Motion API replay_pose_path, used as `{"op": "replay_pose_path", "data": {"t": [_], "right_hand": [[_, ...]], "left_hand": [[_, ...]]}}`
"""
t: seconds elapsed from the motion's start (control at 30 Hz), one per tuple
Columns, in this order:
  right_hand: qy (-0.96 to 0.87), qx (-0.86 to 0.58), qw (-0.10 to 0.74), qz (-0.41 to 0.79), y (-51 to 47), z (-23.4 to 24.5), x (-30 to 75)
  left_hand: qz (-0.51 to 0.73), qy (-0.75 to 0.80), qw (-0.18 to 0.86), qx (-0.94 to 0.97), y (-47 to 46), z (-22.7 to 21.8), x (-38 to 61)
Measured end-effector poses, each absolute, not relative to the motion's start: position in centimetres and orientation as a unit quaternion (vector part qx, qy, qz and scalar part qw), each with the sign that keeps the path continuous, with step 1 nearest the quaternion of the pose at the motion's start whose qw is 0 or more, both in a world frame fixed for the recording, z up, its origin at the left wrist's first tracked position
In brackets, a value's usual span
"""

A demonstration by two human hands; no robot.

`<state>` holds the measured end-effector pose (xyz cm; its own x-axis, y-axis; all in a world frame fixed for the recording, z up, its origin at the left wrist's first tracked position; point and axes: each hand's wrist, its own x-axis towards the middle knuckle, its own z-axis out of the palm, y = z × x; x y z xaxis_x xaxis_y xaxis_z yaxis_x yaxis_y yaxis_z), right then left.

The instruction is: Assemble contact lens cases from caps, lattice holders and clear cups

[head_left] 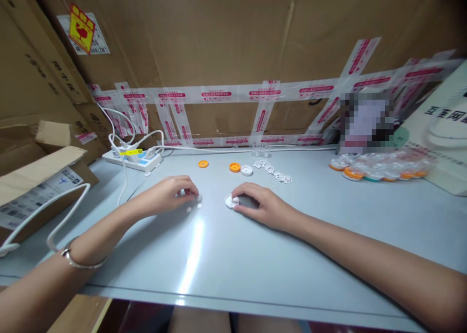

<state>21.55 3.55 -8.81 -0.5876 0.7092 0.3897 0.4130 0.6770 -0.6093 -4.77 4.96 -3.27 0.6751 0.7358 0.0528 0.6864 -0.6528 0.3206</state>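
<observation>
My right hand (263,204) has its thumb and fingers closed on a small white round piece (229,201) that rests on the table. To the left, the fingertips of my left hand (175,192) pinch a small clear round piece (199,198) just at the tabletop. Two tiny white discs lie beneath those fingertips, one of them a white disc (188,209) a little farther left. Behind my hands are an orange ring (203,164), an orange round cap (235,167) and a white round cap (246,170).
White cut-out pieces (273,171) and clear cups (260,151) lie behind my right hand. A row of round orange and clear parts (383,167) stands at right. At left are a power strip (134,159), cables and an open cardboard box (40,187). A large carton (226,36) walls the back.
</observation>
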Motion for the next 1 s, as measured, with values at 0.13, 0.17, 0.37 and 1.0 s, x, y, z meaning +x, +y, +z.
{"op": "replay_pose_path", "data": {"t": [0.13,0.17,0.37,1.0], "right_hand": [[-0.876,-0.296,0.309,0.221,3.4,-8.8,21.6],[-0.879,-0.293,0.309,0.216,3.4,-8.8,21.7],[-0.877,-0.303,0.316,0.197,3.3,-9.2,21.5],[-0.872,-0.293,0.329,0.213,3.5,-9.3,21.5]], "left_hand": [[0.103,0.407,0.169,0.892,5.5,-3.9,-4.1],[0.106,0.408,0.179,0.889,5.6,-4.1,-4.0],[0.111,0.430,0.219,0.869,6.0,-4.7,-3.9],[0.077,0.409,0.049,0.908,4.4,-5.1,-2.9]]}}
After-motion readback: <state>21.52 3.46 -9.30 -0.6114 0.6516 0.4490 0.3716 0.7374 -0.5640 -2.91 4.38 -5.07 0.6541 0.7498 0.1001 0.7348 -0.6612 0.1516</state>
